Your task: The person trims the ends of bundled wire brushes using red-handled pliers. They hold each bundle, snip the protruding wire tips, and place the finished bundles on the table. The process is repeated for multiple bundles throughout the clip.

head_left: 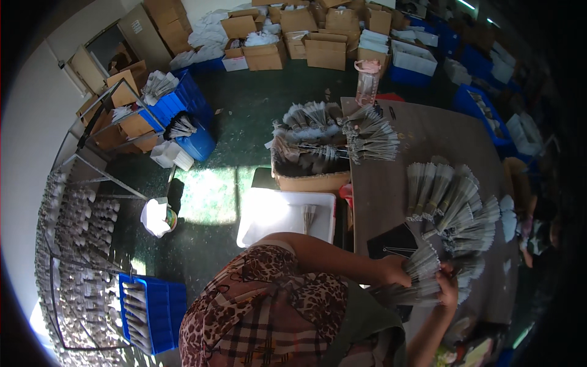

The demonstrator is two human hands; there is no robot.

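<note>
My left hand (394, 270) and my right hand (448, 289) both grip a fanned bundle of thin grey strips (422, 276) over the near part of a brown table (397, 196). The left hand holds the bundle's left side, the right hand its right end. Just beyond lie several more fanned grey bundles (455, 205) in an arc on the table. A further heap of bundles (370, 137) sits at the table's far left corner. A dark flat sheet (394, 241) lies under my left hand.
Left of the table stand a cardboard box full of bundles (309, 162) and a white tray (275, 214). A blue crate (150, 312), wire racks (73, 244), blue bins (183, 116) and many cardboard boxes (306, 37) ring the dark floor. Another person (538, 235) sits at right.
</note>
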